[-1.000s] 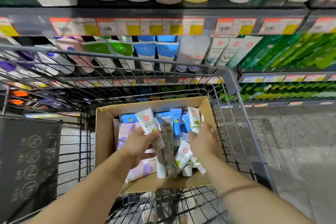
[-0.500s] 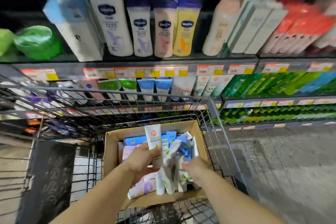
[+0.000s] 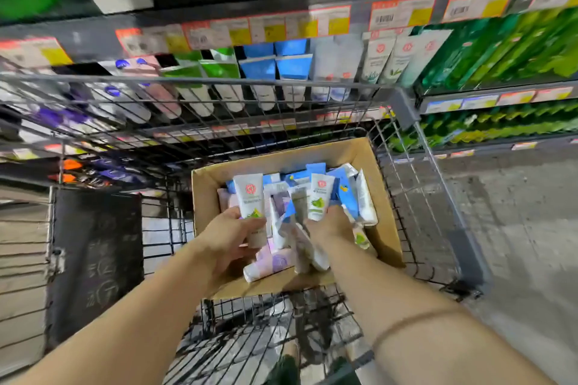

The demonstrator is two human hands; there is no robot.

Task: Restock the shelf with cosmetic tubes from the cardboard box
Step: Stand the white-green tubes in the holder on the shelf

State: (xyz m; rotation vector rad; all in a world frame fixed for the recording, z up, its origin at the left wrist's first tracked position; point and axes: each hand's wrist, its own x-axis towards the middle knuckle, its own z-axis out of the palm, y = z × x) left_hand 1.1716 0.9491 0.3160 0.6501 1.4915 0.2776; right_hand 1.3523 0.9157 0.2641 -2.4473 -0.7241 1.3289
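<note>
Head view shows both hands in the cardboard box (image 3: 206, 194), which sits in a wire cart (image 3: 406, 109). Left hand (image 3: 233, 236) grips a white tube (image 3: 251, 200) upright; right hand (image 3: 331, 226) clutches another tube (image 3: 319, 197). Best to lift them straight up, logos forward, toward matching tubes on the far shelf (image 3: 397, 56).

From my remote feed: a wire shopping cart (image 3: 403, 103) stands on a grey speckled floor (image 3: 516, 212), a dark panel (image 3: 93, 259) with pale symbols hanging at its left side.
</note>
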